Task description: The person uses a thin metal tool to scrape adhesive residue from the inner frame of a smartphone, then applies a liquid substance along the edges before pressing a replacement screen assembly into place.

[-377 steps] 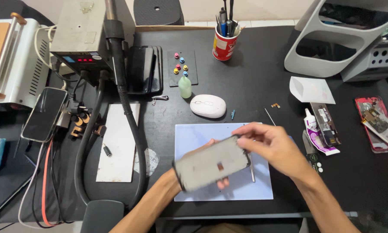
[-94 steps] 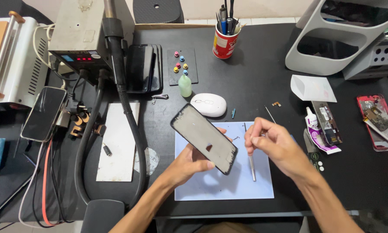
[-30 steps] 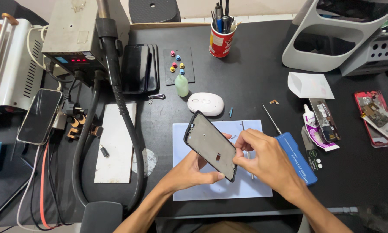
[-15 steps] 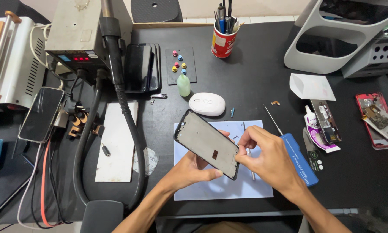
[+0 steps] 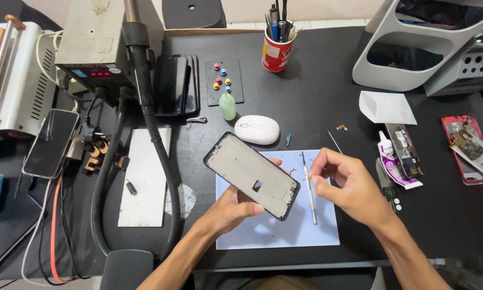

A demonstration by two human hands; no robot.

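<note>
- The left hand [image 5: 232,208] grips a phone frame [image 5: 251,175] from below, fingers curled round its lower edge, tilting it above the pale blue mat [image 5: 276,231].
- The frame is a flat, dark rectangle with rounded corners; its grey inner face looks matt and bare, with one small cut-out near the middle. No board or parts sit in it, so it seems stripped already; whether residue is left on it, I cannot tell.
- The right hand [image 5: 349,185], just right of the frame, has thumb and forefinger pressed together; what they pinch, if anything, is too small to see.
- A thin metal pry tool [image 5: 309,189] lies on the mat between frame and right hand, untouched.
- Behind the mat sits a smooth white oval mouse [image 5: 257,129]; well right of the mat lies an opened red phone [image 5: 469,147].
</note>
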